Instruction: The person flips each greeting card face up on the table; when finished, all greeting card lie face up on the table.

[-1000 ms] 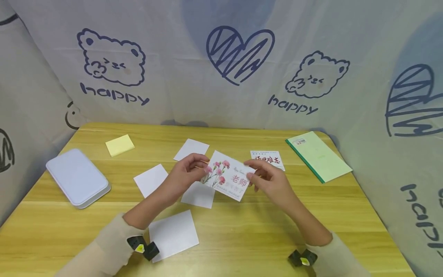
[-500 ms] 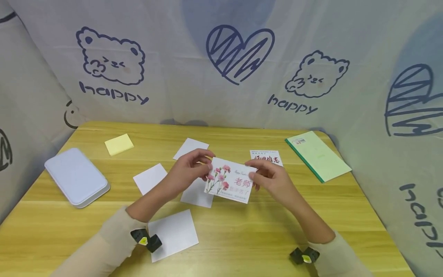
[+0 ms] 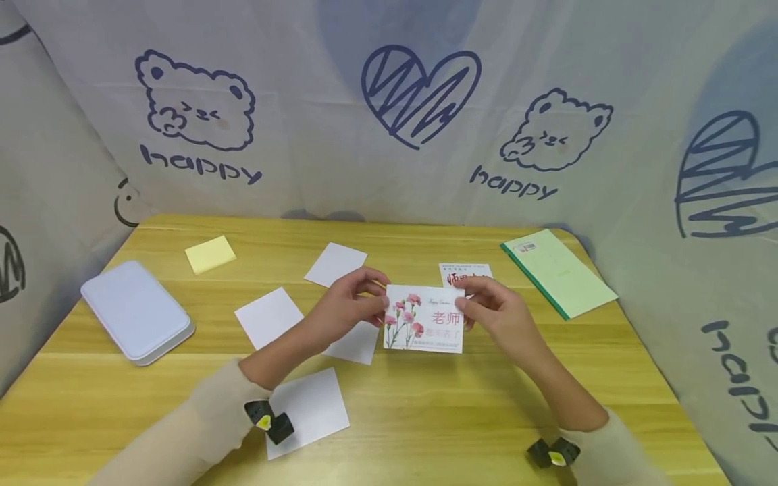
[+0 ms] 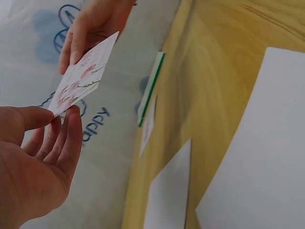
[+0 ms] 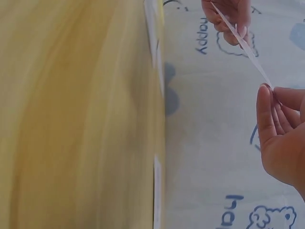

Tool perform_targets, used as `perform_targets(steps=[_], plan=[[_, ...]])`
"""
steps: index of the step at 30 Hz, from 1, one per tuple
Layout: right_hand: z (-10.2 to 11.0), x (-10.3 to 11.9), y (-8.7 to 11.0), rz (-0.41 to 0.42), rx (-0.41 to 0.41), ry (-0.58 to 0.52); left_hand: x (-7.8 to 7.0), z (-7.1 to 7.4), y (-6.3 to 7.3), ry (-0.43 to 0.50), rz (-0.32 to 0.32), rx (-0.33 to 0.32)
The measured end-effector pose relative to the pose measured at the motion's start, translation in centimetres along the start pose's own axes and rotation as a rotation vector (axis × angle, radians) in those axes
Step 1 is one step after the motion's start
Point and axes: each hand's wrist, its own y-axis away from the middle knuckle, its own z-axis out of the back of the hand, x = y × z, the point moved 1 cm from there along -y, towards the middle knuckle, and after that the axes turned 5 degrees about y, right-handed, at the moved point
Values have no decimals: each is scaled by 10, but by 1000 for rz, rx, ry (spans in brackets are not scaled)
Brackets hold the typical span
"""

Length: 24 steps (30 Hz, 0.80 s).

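Between both hands, raised above the table, is a white greeting card [image 3: 423, 318] printed with pink carnations and Chinese characters. My left hand [image 3: 354, 302] pinches its left edge, thumb on the printed face. On the opposite edge my right hand [image 3: 495, 312] does the same. The left wrist view has the card [image 4: 83, 78] tilted, with the left hand [image 4: 40, 162] at its near end. Seen almost edge-on in the right wrist view, the card [image 5: 248, 50] meets the thumb and fingertips of the right hand [image 5: 283, 138]. Behind it lies a second card with red characters [image 3: 462, 272], partly covered by the right hand.
Several white cards lie on the wooden table [image 3: 425, 418], including a larger one [image 3: 319, 412] under the left wrist. A white case [image 3: 136, 310] and a yellow sticky-note pad [image 3: 210, 255] are at the left. A green notebook [image 3: 562, 275] lies back right. A printed curtain [image 3: 316, 155] hangs behind.
Both hands have moved right with the carnation card and slightly turned it, from slanted to nearly level. The grip at both edges stays. Things on the table have not moved.
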Motion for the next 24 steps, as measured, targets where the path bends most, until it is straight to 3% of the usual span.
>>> perform_targets(steps=[10, 19, 24], plan=[[29, -39, 6, -83, 7, 99, 24, -31, -34, -165, 76, 77], [48, -75, 4, -137, 42, 252, 50, -59, -69, -446, 115, 165], [54, -91, -2, -150, 45, 363, 56, -69, -81, -646, 69, 194]])
